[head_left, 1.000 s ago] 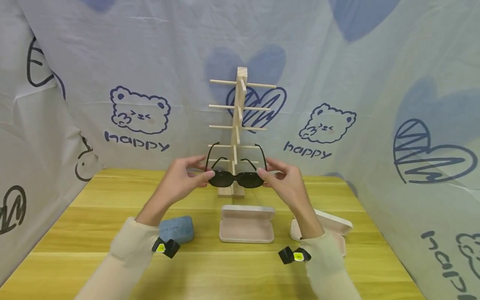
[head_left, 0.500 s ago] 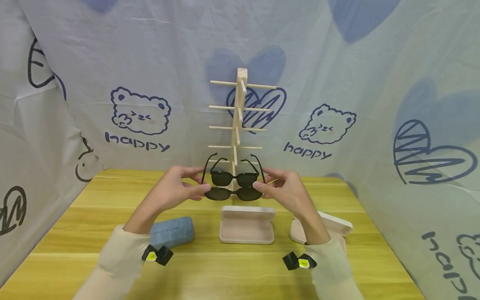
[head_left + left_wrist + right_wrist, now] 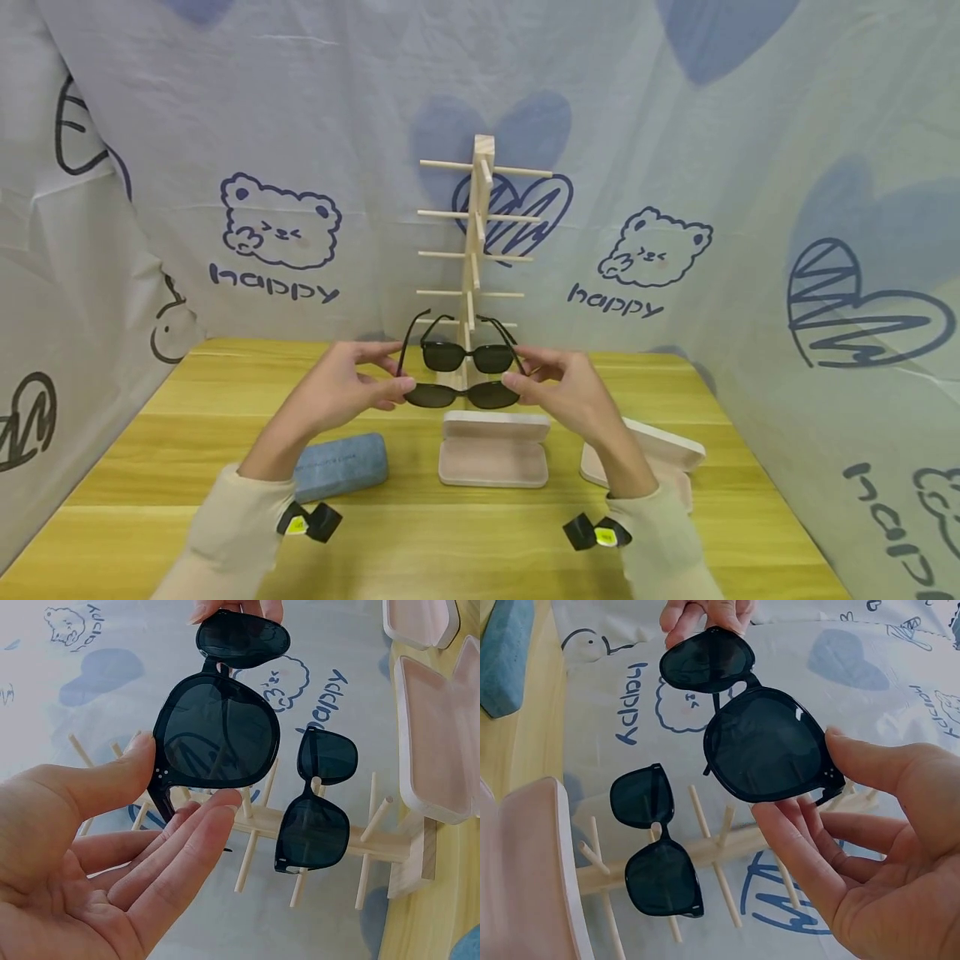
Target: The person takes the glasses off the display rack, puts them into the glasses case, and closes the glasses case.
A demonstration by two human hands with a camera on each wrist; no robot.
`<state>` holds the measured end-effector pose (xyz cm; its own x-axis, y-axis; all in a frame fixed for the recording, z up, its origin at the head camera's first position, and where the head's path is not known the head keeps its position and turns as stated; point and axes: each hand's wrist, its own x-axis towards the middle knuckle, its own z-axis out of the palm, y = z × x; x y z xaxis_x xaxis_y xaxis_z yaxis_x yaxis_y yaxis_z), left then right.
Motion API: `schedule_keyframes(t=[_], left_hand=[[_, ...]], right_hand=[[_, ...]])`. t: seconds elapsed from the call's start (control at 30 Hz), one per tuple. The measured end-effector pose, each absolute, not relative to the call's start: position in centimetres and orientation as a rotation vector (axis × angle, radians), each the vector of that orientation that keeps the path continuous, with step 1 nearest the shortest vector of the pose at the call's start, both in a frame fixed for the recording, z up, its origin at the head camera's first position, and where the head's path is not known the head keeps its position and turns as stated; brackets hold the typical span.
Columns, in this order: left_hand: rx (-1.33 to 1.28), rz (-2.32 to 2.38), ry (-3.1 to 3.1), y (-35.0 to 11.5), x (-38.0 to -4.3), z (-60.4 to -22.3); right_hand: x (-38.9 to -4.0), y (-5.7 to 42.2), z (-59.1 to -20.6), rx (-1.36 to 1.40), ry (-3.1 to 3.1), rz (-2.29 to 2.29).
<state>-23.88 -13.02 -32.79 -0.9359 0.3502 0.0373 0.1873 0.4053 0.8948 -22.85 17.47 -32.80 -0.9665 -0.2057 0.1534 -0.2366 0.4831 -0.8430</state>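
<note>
My left hand [image 3: 341, 387] and right hand [image 3: 570, 387] pinch opposite ends of the black sunglasses [image 3: 491, 395], likely for even balance, in front of a wooden rack [image 3: 483, 148] whose peg [image 3: 656, 830] supports a second pair [image 3: 444, 357].

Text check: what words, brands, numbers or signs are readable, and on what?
"happy": on the backdrop cloth, under two whole bear drawings in the head view.
"happ…": same cloth, lower right, cut off by the frame.
Blue glasses case: lettering too small to read.
Yellow labels on the wrist cameras: too blurred to read.
Held sunglasses: no readable text.
</note>
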Motion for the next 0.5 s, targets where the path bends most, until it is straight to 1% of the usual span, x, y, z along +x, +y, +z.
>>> schedule_keyframes(t=[0.37, 0.5], left_hand=[[0.522, 1.558, 2.541, -13.06, -23.58, -32.58], [0.518, 1.549, 2.553, -13.07, -23.45, -32.41]], right_hand=[[-22.79, 17.22, -33.13, 0.405, -2.643, 1.522], [-22.74, 17.18, -33.13, 0.446, -2.628, 1.499]])
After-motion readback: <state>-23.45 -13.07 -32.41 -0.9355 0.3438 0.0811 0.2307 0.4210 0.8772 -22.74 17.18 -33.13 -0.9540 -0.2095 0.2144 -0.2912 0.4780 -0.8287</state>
